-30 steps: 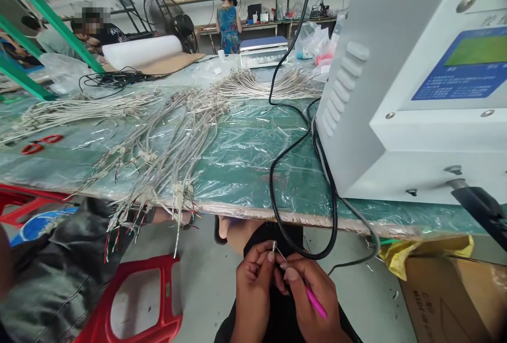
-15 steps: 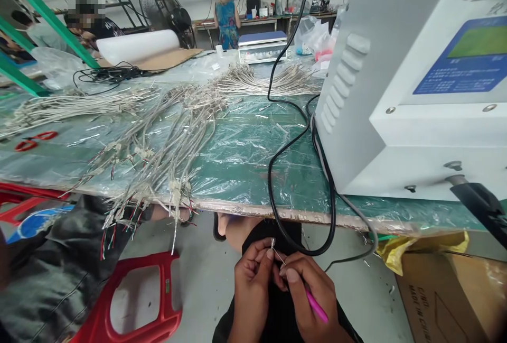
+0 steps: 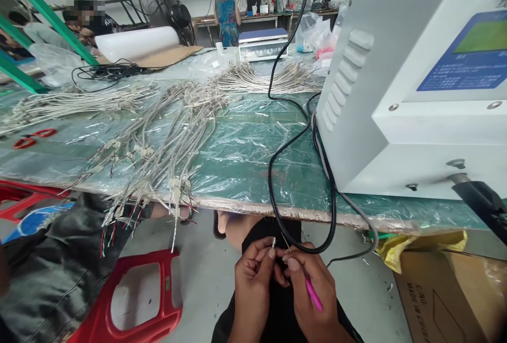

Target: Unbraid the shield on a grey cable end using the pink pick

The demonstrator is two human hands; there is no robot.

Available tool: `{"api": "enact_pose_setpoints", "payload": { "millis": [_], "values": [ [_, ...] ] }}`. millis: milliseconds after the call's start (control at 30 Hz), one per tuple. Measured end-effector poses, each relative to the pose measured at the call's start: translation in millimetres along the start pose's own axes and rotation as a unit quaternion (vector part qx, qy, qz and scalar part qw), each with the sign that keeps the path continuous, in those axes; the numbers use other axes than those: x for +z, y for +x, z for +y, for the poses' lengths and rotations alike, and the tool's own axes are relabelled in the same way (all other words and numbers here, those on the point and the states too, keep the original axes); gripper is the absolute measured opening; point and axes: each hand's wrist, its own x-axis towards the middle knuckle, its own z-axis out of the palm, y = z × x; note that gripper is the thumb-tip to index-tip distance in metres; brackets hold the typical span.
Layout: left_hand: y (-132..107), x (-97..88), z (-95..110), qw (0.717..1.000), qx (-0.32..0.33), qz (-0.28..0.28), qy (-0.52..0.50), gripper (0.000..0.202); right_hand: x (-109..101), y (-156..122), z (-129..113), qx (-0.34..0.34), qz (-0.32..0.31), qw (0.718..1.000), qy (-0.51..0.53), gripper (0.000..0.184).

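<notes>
Left hand (image 3: 252, 290) and right hand (image 3: 312, 296) meet low in the view, above a lap in black cloth (image 3: 277, 293). The left thumb and forefinger are closed in a tight pinch on a short silver wire end (image 3: 273, 242), which stands nearly upright just above the fingertips. The right hand is curled shut around a slim pink-handled tool (image 3: 313, 294). Its thin metal shaft (image 3: 285, 242) angles up and left from the grip, so its tip lies just beside the wire end, with the left hand the nearer of the two. Beyond the hands, a table edge wrapped in clear plastic sheet (image 3: 237, 205) runs across the view, bearing bundles of grey braided cable (image 3: 174, 142) with loose coloured wire ends. A black power cord (image 3: 273, 189) loops down near the hands from a white metal machine with a blue control panel (image 3: 356, 121). A red plastic stool (image 3: 134, 300) stands at lower left.
</notes>
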Motion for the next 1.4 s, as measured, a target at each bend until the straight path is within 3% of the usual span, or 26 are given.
{"api": "enact_pose_setpoints", "payload": {
  "millis": [367,567,767,1033,1400],
  "values": [
    [0.0,0.5,2.8,1.0,0.001,0.005,-0.003,0.019,-2.6,-0.4,-3.1,-0.012,-0.057,0.997,0.041,0.022],
    [2.2,-2.1,1.2,1.0,0.003,-0.004,-0.008,0.02,0.7,-1.3,0.3,-0.006,-0.056,0.998,0.036,0.021],
    [2.1,-4.2,-0.9,1.0,-0.002,-0.013,-0.012,0.022,0.5,-1.5,1.9,-0.008,-0.008,0.999,0.03,0.018],
    [-0.1,-3.8,-1.4,1.0,-0.003,-0.006,-0.006,0.019,-4.1,2.1,-4.9,-0.034,-0.047,0.997,0.052,0.023],
    [0.1,-4.9,-1.3,1.0,-0.001,-0.018,-0.003,0.02,-0.3,-1.5,0.8,0.007,-0.057,0.997,0.044,0.025]
  ]
}}
